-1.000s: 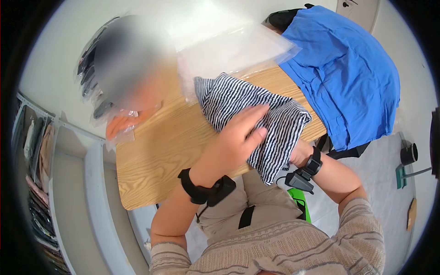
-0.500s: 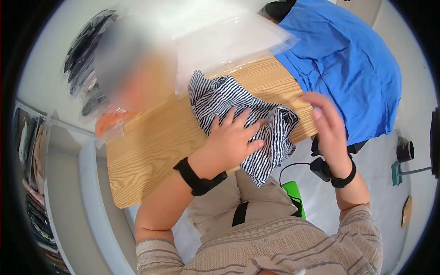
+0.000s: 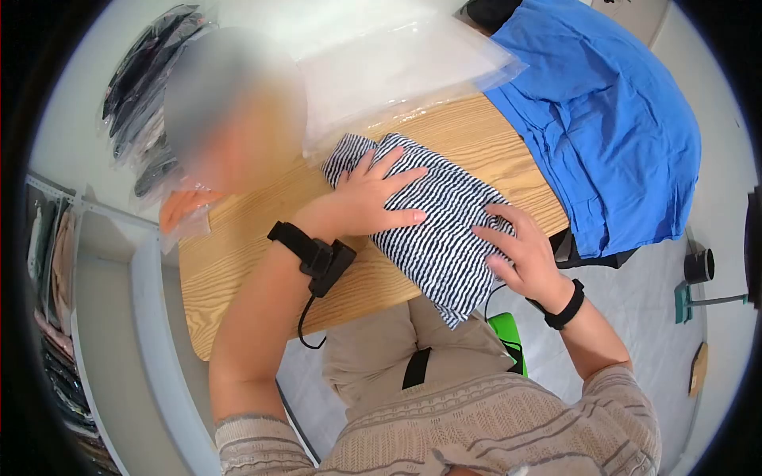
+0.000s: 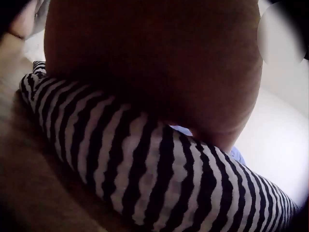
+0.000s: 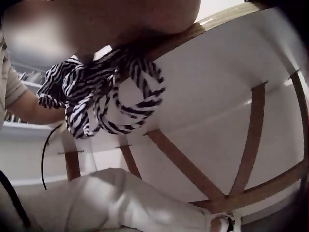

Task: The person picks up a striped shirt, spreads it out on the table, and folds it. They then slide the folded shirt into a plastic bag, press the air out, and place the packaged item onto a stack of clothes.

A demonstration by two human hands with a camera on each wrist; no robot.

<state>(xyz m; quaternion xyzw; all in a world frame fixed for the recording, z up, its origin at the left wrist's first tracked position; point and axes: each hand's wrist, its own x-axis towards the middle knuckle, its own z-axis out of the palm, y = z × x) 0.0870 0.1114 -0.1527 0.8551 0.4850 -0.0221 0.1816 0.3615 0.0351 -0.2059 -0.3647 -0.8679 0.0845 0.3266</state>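
Note:
A black-and-white striped piece of cloth [image 3: 444, 230] lies folded at a slant across the table's near edge. My left hand [image 3: 369, 198] rests on its far left part with fingers spread. On the cloth's right end, my right hand [image 3: 524, 250] lies with fingers spread and slightly bent. The left wrist view shows the rounded, thick side fold of the striped cloth [image 4: 145, 164] under the dark shape of the hand. Loose folds of the striped cloth [image 5: 77, 101] hang past the table edge in the right wrist view.
Clear plastic bags [image 3: 397, 71] lie at the back of the wooden table [image 3: 246, 270]. A blue cloth [image 3: 603, 119] drapes at the right. Bagged dark garments [image 3: 147, 79] and a bagged orange item [image 3: 186, 208] sit at the far left. Shelves of clothes [image 3: 55, 254] stand left.
My right hand came out from under the cloth's right end, swung right, and now rests on top. The left hand slid toward the cloth's far left part. The bunched cloth now lies flatter.

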